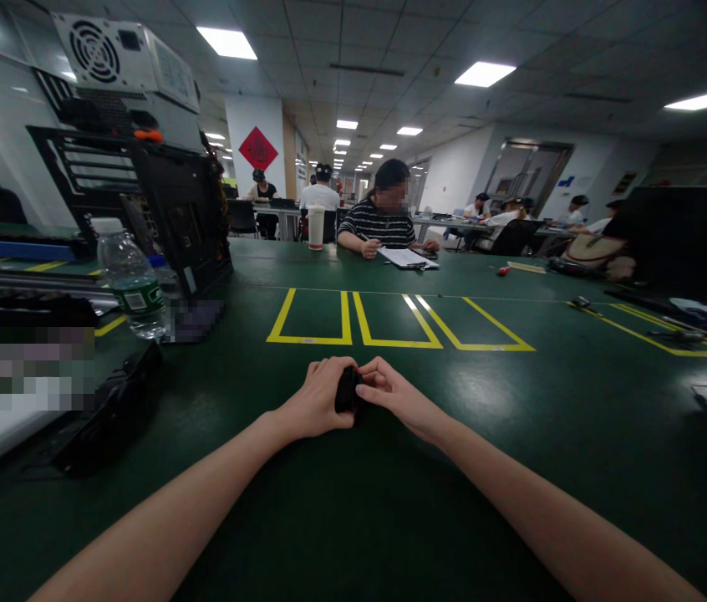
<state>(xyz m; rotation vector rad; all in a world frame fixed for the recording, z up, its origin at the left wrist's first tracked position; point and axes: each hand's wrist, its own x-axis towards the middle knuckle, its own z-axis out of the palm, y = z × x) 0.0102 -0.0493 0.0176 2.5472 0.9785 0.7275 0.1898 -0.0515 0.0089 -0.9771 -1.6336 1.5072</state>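
Observation:
Between my two hands, just in front of the yellow tape outlines, is a small black object (347, 391) whose kind I cannot make out. My left hand (323, 393) is wrapped round its left side, thumb below and fingers over the top. From the right, my right hand (391, 391) pinches at its edge with thumb and fingertips bent in. Much of the object is hidden by the fingers. Both forearms reach in low over the green tabletop (353, 518).
Yellow tape outlines (400, 343) mark the table ahead. At left stand a water bottle (134, 288) and an open computer case (181, 217) with a power supply (131, 58) on top. Across the table a person in a striped shirt (378, 224) has a clipboard (408, 257); a white cup (316, 227) stands nearby.

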